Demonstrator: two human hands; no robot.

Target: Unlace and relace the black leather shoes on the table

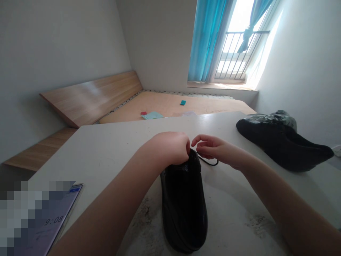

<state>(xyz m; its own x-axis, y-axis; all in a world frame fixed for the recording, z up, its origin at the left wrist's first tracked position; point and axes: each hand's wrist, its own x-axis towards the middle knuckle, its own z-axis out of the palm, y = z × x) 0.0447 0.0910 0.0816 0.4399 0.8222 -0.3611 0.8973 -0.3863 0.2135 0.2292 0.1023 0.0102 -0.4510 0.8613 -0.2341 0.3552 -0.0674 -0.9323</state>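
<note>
A black shoe [185,209] stands on the white table in front of me, its heel end toward me and its opening facing up. My left hand [176,149] bends over the front of the shoe with its fingers curled; what they grip is hidden behind the hand. To the right of the shoe's front, my right hand [209,146] has its fingers bent, with the tips at a thin black shoelace [213,164]. The lace makes a small loop beneath that hand. Both hands are close together, a narrow gap between them.
Another black shoe [282,145] lies at the right, with a crumpled plastic bag [283,117] behind it. A phone [62,220] rests on the white table [106,149] at lower left. Beyond the table is a bed [165,99] with small items on it.
</note>
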